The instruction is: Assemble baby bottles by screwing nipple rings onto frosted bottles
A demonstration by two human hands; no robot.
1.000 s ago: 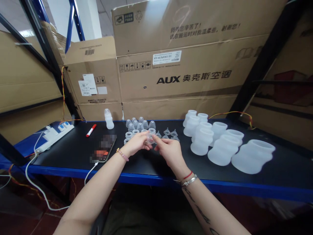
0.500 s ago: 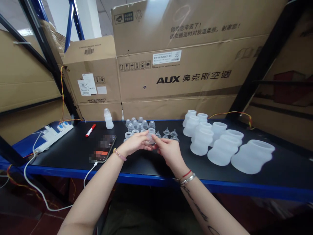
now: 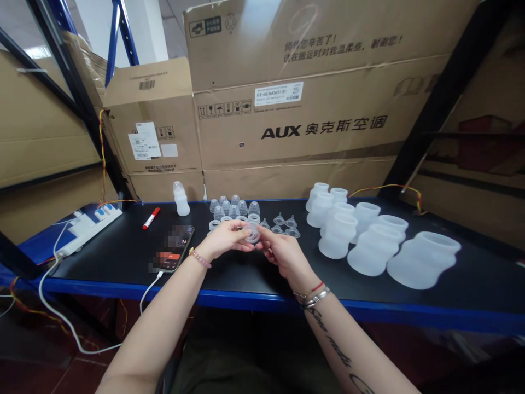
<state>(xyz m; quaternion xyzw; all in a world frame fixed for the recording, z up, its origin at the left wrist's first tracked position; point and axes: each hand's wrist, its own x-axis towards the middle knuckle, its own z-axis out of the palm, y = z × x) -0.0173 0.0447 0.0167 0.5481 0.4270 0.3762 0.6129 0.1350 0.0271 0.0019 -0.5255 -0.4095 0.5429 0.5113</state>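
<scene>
Between my two hands is a clear, round bottle nipple (image 3: 251,234), its ringed side facing me. My left hand (image 3: 227,236) pinches its left edge with thumb and fingers. On the other edge, the fingers of my right hand (image 3: 284,253) are closed too. Whether a collar ring sits around the nipple I cannot tell. Just behind my hands stand white collar rings (image 3: 214,225), partly covered by my fingers. Clear domed caps (image 3: 234,211) are grouped behind those rings. More clear nipples (image 3: 291,221) lie to the right, tips up.
Several frosted bottle bodies (image 3: 374,249) stand open-topped on the right. A capped bottle (image 3: 181,199), a red marker (image 3: 151,218) and a charging phone (image 3: 180,249) are at left. A power strip (image 3: 91,229) lies at the far left. Cardboard (image 3: 328,153) walls the back.
The nipple has turned so its round, ringed side shows more. My right hand has shifted slightly down and right, and its forearm has rolled a little.
</scene>
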